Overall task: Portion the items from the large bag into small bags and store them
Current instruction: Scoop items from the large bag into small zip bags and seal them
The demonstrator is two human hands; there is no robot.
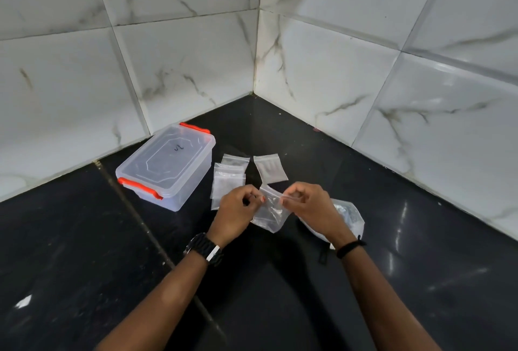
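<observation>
Nearest the camera, two bare forearms reach out over the dark glossy counter (84, 252), a black watch (204, 249) on the left wrist and a thin black band (350, 247) on the right. The left hand (238, 210) has its fingers curled in, pinching one top corner of a small clear zip bag (270, 214); the right hand (308, 205) pinches the opposite end of the same mouth strip, so the bag hangs between the two hands just above the counter, its body sagging below the fingers. Held by both ends like this, the mouth is probably being pulled apart or pressed along its seal; which of the two cannot be told, and whether the bag has anything inside is unclear. Just beside and partly under the right wrist lies the large bag (347, 219), crumpled, with greyish contents showing through, placed within easy reach for scooping. Beyond the hands, three or so small bags (228, 179) lie flat in an overlapping stack to the left and another small bag (270, 170) sits alone to the right, apparently sorted into separate lots. Farther left stands a clear storage box (165, 165) with orange latches, lid on, likely the final store, against the marble-tiled wall corner (256, 56)
</observation>
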